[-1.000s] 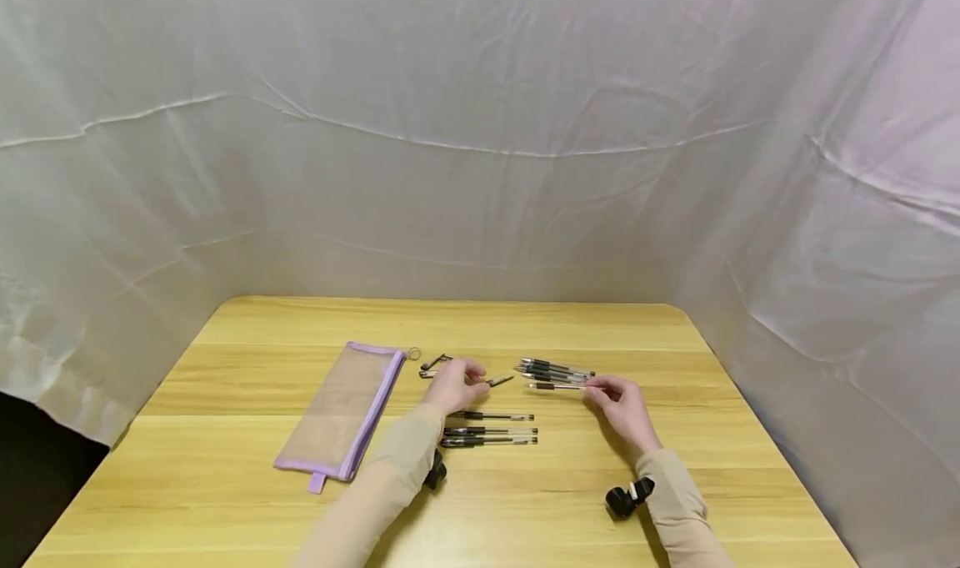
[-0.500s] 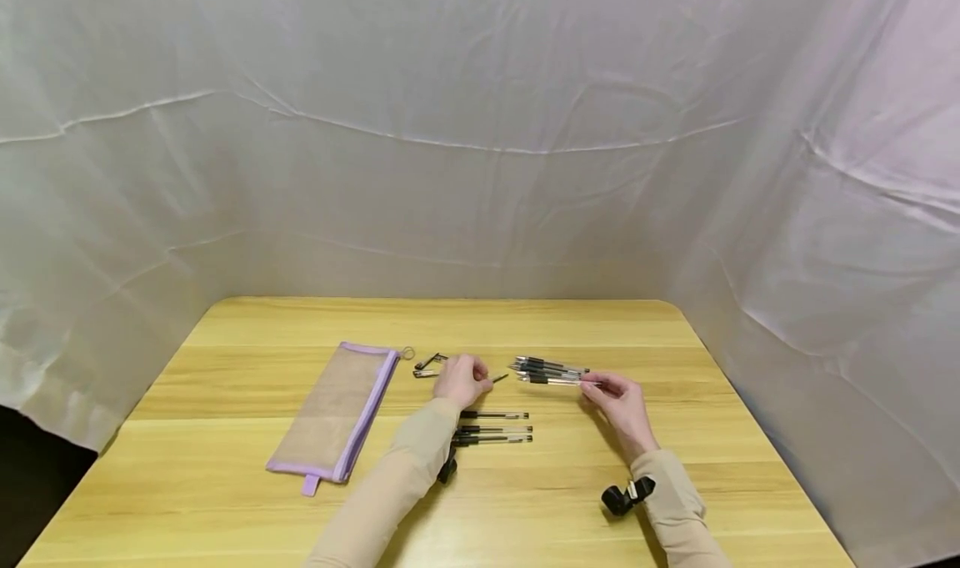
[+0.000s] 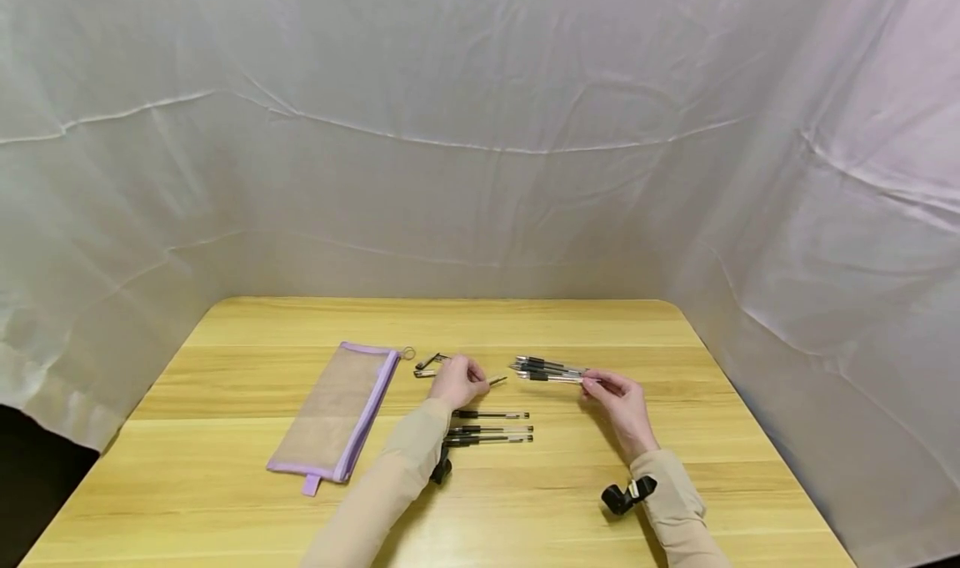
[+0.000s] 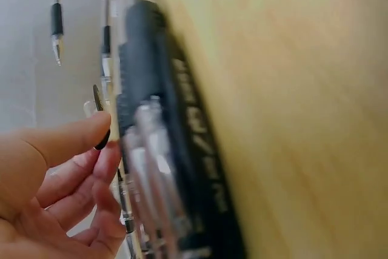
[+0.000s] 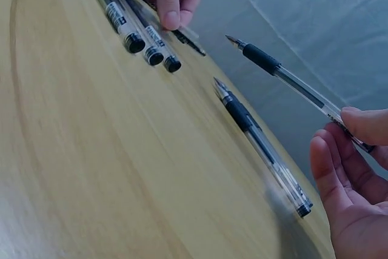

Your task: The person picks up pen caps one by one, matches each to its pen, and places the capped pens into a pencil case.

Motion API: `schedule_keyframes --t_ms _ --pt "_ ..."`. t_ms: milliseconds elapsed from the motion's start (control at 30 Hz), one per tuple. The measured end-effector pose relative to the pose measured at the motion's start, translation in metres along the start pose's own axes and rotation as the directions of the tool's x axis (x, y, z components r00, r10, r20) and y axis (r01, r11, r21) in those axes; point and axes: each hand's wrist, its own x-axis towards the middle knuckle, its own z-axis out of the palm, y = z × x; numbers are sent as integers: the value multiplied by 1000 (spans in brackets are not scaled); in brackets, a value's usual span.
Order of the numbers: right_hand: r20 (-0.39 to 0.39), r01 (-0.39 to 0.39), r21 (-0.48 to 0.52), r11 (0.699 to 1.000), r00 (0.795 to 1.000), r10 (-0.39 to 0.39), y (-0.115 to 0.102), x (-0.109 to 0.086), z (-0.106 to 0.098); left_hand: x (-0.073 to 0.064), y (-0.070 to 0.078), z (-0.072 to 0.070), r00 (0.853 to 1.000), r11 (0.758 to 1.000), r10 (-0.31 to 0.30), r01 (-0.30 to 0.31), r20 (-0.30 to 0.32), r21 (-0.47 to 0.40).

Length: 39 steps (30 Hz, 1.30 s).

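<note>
My right hand (image 3: 621,405) pinches an uncapped gel pen (image 5: 297,83) near its back end, thumb against fingers. The pen is held above the table, its tip towards my left hand (image 3: 457,383). Between left thumb and fingertips is a small black pen cap (image 5: 193,43), partly hidden by the fingers. Close to the right hand lie several uncapped pens (image 3: 551,363), side by side. Several capped pens (image 3: 491,429) lie nearer me, partly covered by the left wrist. Past the left hand are loose black pen caps (image 3: 430,361).
A mesh pouch (image 3: 330,418) with a purple border and zip lies flat to the left, a small ring (image 3: 408,353) at its far corner. The wooden table (image 3: 525,510) ends against a pale cloth curtain (image 3: 450,218).
My right hand has raised its pen slightly, so it overlaps the uncapped pens in the head view. The left hand shifted a little right, then slightly back, keeping the cap.
</note>
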Motion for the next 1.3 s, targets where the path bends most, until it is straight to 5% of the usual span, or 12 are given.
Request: schedule_keyframes --t_ms 133,467,1300 --pt "7 6 4 1000 1000 -6 -1 1 1 -4 -1 -6 1000 989 -2 4 16 -151" --pt "49 17 -23 1000 999 -16 -8 0 6 -13 -15 -17 985 902 169 -139 40 -409" --pt "131 93 -52 994 988 -85 -10 1 16 -17 -24 -18 982 864 184 -136 51 -485"
